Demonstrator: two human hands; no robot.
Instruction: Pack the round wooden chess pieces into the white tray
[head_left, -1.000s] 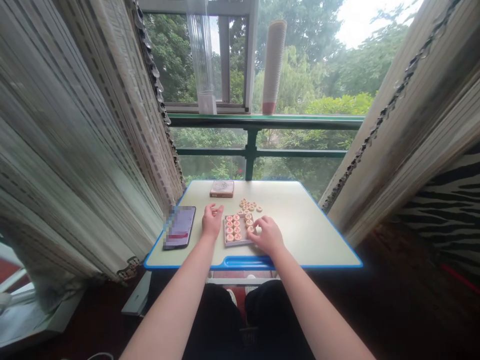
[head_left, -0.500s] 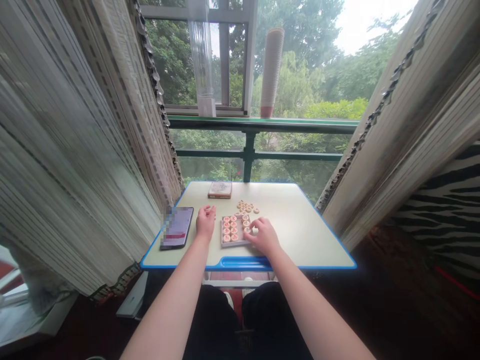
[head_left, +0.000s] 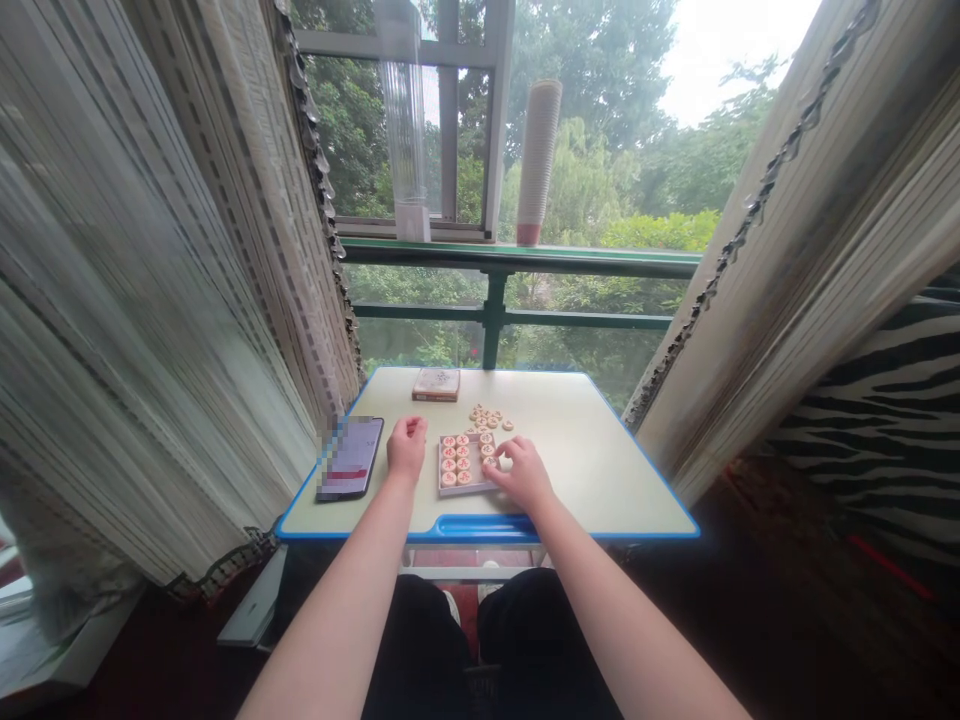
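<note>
My right hand (head_left: 520, 473) is at the right side of a shallow open box (head_left: 470, 488), with thumb and forefinger closed on a round Chinese chess piece (head_left: 490, 463) in its right column. Two columns of red-marked pieces (head_left: 457, 462) lie along the box's left side, and a bare strip separates them from the right column. Just behind the box is a loose cluster of chess pieces (head_left: 491, 415). My left hand (head_left: 407, 446) hovers or rests left of the box, fingers curled together; whether they hold anything is hidden.
A phone (head_left: 351, 458) lies at the table's left edge, partly blurred. A flat box (head_left: 436, 384) sits at the back of the blue-edged table (head_left: 600, 490). On the railing ledge stand a tall stack of cups (head_left: 539, 165) and a clear tube (head_left: 406, 140). Curtains hang at both sides.
The view has shifted slightly. My right hand stays at the same piece in the box's right column, and my left hand keeps its curled pose beside the box.
</note>
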